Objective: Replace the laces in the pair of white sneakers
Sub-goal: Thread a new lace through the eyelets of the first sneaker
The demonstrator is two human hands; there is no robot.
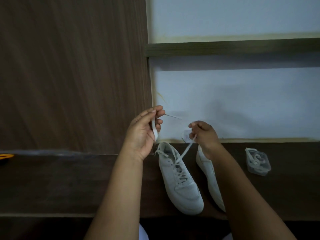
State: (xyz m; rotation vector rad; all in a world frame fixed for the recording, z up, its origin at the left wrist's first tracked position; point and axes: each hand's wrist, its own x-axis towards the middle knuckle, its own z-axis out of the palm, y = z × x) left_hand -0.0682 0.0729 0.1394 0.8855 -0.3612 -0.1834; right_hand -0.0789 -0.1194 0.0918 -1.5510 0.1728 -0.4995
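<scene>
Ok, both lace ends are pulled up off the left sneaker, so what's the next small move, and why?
Probably ease the lace out of the top eyelets. The left hand and right hand each pinch one end, taut above the laced sneaker, whose lower rows are still crossed. The other sneaker lies beside it, and the plastic box seems to hold laces.

The right forearm [242, 196] covers most of the second sneaker [207, 174], leaving only a strip of its side showing toward nine o'clock of the arm, and its eyelets and any lace cannot be seen. At nine o'clock on the frame's edge an orange object [6, 156] is cut off and too dim to identify. What lies coiled inside the clear plastic box [258, 161], at three o'clock of the sneakers, is too small and murky to tell for certain.
</scene>
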